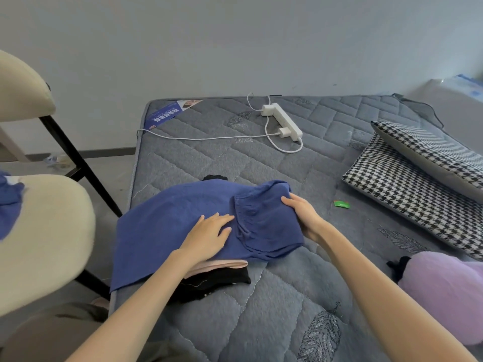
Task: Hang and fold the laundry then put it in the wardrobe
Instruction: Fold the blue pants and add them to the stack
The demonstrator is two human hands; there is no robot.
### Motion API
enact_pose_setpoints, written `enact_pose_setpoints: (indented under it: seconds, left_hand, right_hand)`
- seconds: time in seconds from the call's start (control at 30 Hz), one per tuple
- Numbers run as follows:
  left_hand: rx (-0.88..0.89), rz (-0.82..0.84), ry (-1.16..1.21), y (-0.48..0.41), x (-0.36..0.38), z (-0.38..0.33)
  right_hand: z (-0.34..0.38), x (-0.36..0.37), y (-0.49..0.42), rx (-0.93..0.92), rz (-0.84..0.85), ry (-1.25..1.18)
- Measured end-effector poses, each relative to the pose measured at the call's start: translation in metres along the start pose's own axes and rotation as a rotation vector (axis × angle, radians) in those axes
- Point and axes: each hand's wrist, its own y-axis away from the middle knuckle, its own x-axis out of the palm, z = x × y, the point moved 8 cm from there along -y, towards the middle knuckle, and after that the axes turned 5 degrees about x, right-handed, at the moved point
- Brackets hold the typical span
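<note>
The blue knit sweater (162,226) lies on the quilted grey mattress (261,309), over 1 pink garment (224,266) and 1 black garment (222,279). The left hand (209,231) presses flat, fingers straight; that palm should anchor the crease. The right hand (300,212) grips the soft ribbed fold, which wants drawing across evenly.

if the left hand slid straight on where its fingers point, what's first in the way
Likely the ribbed edge of the fold in the blue sweater, just ahead of the left hand; beyond it, the right hand gripping that fold.
</note>
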Motion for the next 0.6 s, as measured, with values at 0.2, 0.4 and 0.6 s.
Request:
enact_pose_setpoints:
  seconds: [0.2,0.4,0.6]
  left_hand:
    - [-0.189,-0.241,0.340,0.022,-0.048,0.046]
    - [-0.446,-0.417,0.694,0.058,-0.070,0.105]
    - [-0.649,-0.406,0.942,0.083,-0.058,0.124]
  right_hand:
    - [0.039,0.085,0.015,-0.102,0.128,0.088]
    - [0.015,0.196,0.011,-0.041,0.323,0.306]
    - [0.010,0.182,-0.007,-0.156,0.120,0.342]
